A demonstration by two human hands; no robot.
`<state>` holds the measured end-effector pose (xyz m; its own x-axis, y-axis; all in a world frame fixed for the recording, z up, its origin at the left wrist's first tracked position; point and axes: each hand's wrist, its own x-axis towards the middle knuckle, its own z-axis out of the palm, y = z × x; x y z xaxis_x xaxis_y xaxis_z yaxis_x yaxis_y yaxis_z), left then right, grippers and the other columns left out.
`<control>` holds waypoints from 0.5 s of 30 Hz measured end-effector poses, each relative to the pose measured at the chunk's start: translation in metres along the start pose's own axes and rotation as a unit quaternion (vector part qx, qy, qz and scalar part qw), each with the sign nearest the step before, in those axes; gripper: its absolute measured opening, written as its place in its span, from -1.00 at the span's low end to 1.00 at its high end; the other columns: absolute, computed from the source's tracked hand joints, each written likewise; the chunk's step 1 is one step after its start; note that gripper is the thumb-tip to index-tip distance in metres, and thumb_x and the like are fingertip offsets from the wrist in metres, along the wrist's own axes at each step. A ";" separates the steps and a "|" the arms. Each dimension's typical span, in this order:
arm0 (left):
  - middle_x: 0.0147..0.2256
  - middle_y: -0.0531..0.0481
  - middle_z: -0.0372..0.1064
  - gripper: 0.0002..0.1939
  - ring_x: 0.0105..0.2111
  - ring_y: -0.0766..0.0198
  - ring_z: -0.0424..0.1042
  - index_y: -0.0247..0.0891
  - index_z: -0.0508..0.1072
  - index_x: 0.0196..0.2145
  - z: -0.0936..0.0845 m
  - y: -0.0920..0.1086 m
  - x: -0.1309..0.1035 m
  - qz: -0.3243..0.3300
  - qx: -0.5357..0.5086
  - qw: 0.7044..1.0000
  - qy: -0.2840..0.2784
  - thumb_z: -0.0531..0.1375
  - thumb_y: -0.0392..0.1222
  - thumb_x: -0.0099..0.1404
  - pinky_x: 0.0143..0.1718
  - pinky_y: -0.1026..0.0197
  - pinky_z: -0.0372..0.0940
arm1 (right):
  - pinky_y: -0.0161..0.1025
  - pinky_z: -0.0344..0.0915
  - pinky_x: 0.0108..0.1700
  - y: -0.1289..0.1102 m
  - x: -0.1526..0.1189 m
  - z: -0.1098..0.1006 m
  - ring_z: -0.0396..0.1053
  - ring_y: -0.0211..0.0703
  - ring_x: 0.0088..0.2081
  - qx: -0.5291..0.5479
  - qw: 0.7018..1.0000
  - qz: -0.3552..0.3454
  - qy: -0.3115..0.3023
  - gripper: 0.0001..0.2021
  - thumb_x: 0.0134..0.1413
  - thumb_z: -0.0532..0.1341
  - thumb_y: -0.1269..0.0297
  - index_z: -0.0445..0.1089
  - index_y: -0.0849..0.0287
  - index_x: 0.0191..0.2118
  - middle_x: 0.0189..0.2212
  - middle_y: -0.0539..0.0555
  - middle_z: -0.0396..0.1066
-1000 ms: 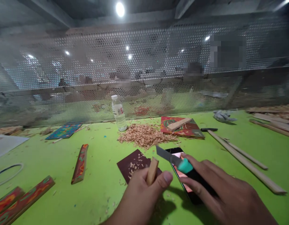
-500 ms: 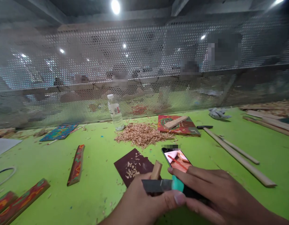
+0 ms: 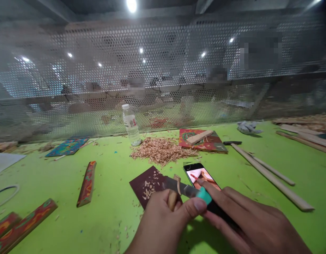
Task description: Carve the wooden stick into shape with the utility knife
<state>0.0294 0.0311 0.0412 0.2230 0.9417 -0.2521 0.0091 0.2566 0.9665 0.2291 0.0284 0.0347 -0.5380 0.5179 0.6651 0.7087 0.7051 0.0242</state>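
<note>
My left hand (image 3: 163, 215) is closed round a small piece of wood (image 3: 172, 200), its thumb resting against the knife near the handle. In my right hand (image 3: 247, 215) is a knife (image 3: 188, 190) with a dark blade and a black-and-teal handle. The blade lies across the upper end of the wood, where a curled shaving (image 3: 178, 185) stands up. Below them a dark brown sheet of sandpaper (image 3: 138, 184) carries loose chips. A phone (image 3: 191, 170) showing a picture lies just beyond my right fingers.
Behind the sandpaper is a heap of shavings (image 3: 163, 151) beside a water bottle (image 3: 132, 127). A painted board (image 3: 218, 145) bears a wood strip. To the right lies a hammer (image 3: 266, 173); several painted wooden pieces (image 3: 86, 185) lie left. A perforated metal screen (image 3: 163, 70) stands behind.
The knife blade has moved forward and up along the wood to its far end, and a shaving now curls there. My right hand has followed slightly. The view has shifted a little.
</note>
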 end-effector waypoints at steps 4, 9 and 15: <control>-0.50 0.14 0.16 -0.52 -0.47 0.32 0.11 -0.22 0.41 -0.45 0.001 0.000 0.002 0.007 0.009 1.000 -0.012 0.38 0.25 0.22 -0.40 0.19 0.05 | -0.20 0.51 -0.40 -0.002 -0.004 0.004 0.67 -0.02 -0.31 -0.007 1.000 0.017 0.007 -0.70 0.57 -0.02 0.33 0.35 0.29 0.19 -0.23 0.24 0.64; -0.57 0.22 -0.04 -0.41 -0.54 0.35 -0.07 -0.14 0.21 -0.53 0.001 0.001 0.004 0.001 0.032 0.999 0.000 0.31 0.38 0.22 -0.50 0.17 -0.13 | -0.13 0.49 -0.39 0.008 -0.012 0.007 0.64 0.06 -0.30 0.033 0.994 0.101 0.013 -0.62 0.53 0.06 0.16 0.34 0.16 0.30 -0.16 0.21 0.62; -0.60 0.29 -0.01 -0.43 -0.62 0.43 -0.13 -0.13 0.24 -0.37 0.002 -0.002 0.001 -0.024 -0.121 0.987 -0.099 0.36 0.37 0.20 -0.57 0.23 -0.19 | -0.17 0.51 -0.37 0.031 -0.008 0.004 0.65 0.08 -0.22 0.090 0.989 0.116 0.006 -0.65 0.50 0.12 0.15 0.34 0.05 0.28 -0.16 0.16 0.62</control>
<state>0.0310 0.0307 0.0388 0.4151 0.8718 -0.2601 -0.2031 0.3675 0.9076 0.2535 0.0482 0.0270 -0.3638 0.6714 0.6457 0.7192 0.6429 -0.2633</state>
